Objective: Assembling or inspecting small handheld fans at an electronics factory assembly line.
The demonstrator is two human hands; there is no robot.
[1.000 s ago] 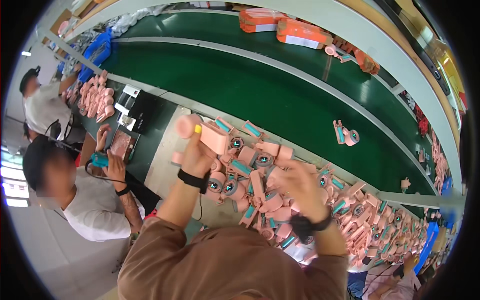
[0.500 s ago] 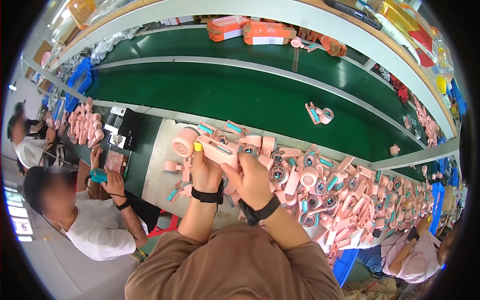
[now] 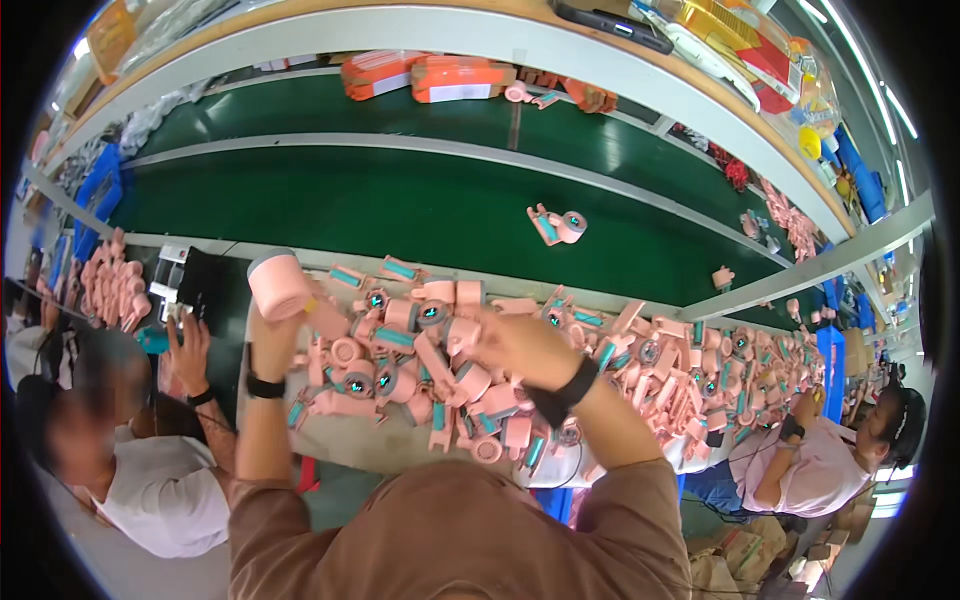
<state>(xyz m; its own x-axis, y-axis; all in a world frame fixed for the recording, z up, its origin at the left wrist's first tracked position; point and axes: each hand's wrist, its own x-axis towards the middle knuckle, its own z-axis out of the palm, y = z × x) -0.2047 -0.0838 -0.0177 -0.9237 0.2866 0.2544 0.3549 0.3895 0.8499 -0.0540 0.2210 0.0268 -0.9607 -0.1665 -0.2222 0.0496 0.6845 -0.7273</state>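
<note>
The left hand (image 3: 268,335) held a pink handheld fan (image 3: 283,287) in a closed grip above the tabletop (image 3: 390,445); the right hand (image 3: 515,345) reached over the pile of pink parts (image 3: 450,370), its grip unclear. A careless sweep might have knocked parts off the edge. Half a second earlier, both hands met together on the fan.

parts heap (image 3: 600,370) on workbench (image 3: 390,445) – conveyor belt (image 3: 400,215) behind, boxes (image 3: 430,78) beyond it
</note>
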